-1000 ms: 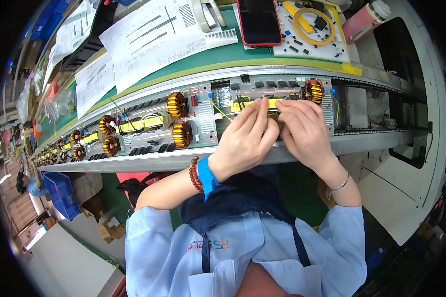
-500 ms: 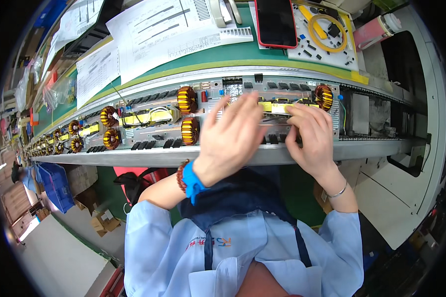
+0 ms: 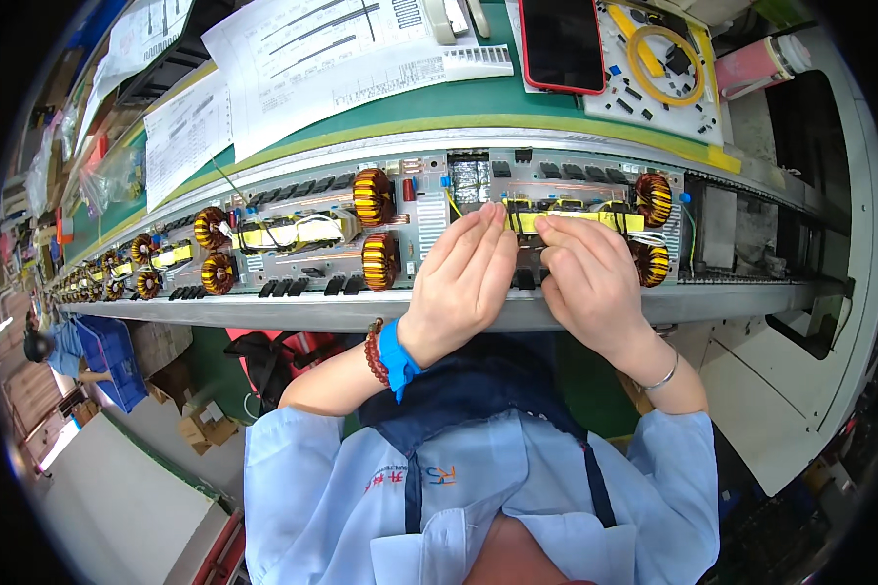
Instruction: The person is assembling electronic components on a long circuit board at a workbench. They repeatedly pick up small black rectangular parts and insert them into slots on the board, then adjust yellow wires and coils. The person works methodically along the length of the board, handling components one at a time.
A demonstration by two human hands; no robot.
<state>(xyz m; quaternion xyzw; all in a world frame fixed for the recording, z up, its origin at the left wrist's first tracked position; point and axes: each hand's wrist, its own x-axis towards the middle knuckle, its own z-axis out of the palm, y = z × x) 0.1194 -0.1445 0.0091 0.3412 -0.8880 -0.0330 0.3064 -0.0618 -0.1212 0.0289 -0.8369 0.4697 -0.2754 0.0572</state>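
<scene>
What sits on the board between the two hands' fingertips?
In the head view, the yellow-taped transformer lies between the left hand and right hand.

Bright, even overhead light across the middle of the frame; soft, short shadows under the left hand (image 3: 463, 278) and right hand (image 3: 595, 278). Mild glare on the white papers (image 3: 341, 58) at upper centre and on the metal rail (image 3: 263, 310) of the table. Sharp in the centre, softer toward the far left. Strong fisheye bend: straight rail curved into an arc, black corners all round the circular rim. Dimmer at lower left and far right.
</scene>
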